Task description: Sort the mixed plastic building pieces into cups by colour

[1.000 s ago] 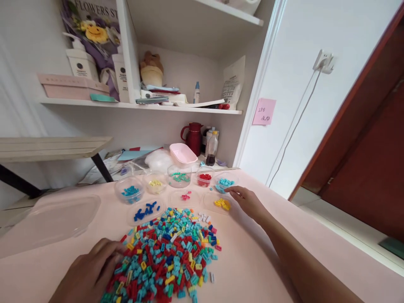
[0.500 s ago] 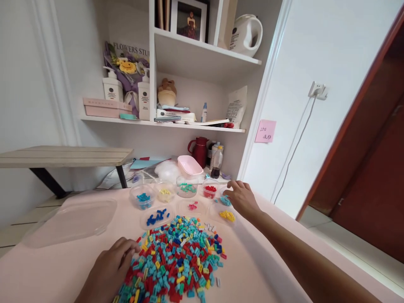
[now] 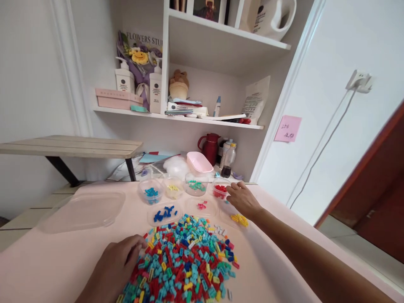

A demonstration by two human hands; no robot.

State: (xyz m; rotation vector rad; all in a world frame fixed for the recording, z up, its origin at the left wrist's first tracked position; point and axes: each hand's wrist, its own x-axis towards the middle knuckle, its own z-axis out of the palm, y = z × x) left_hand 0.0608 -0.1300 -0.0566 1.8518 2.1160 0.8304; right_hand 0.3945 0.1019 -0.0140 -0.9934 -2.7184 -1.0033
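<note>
A heap of small toy bricks (image 3: 186,261) in many colours lies on the pink table. At the heap's left edge rests my left hand (image 3: 116,261), fingers curled together; whatever they hold, if anything, is hidden. My right hand (image 3: 243,200) reaches to the far right over a clear cup of light-blue bricks (image 3: 226,202), which it mostly covers. Its fingers are bent and close together, their tips partly hidden. Just left of it stands a clear cup of red bricks (image 3: 220,191). Nearer to me, below the right wrist, lies a clear lid with yellow bricks (image 3: 240,219).
Clear cups hold blue bricks (image 3: 151,193), pale yellow bricks (image 3: 173,190) and green bricks (image 3: 196,185). Shallow lids carry dark blue bricks (image 3: 166,213) and pink bricks (image 3: 202,205). A large clear lid (image 3: 85,210) lies left. Behind stand a pink basket (image 3: 199,162) and red jug (image 3: 211,149).
The camera view has shifted, so the scene sits further right. My right hand has moved lower and left over the light-blue cup, hiding more of it. My left hand stays beside the heap.
</note>
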